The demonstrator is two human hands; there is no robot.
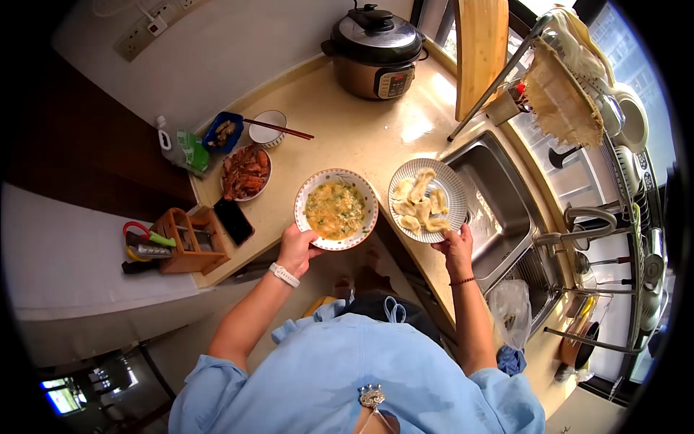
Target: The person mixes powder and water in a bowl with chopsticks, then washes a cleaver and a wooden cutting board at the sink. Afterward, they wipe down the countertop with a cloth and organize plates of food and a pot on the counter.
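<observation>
My left hand grips the lower left rim of a patterned bowl filled with yellowish soup and green bits. The thumb lies on the rim, and the fingers under it are partly hidden. To the right, my right hand pinches the lower right edge of a striped plate. Several dumplings lie on that plate. Bowl and plate are apart, both level, near the counter's inner corner.
Behind stand a pressure cooker, a white bowl with chopsticks, and a dish of reddish meat. A phone and wooden knife holder are left. The sink and dish rack are right.
</observation>
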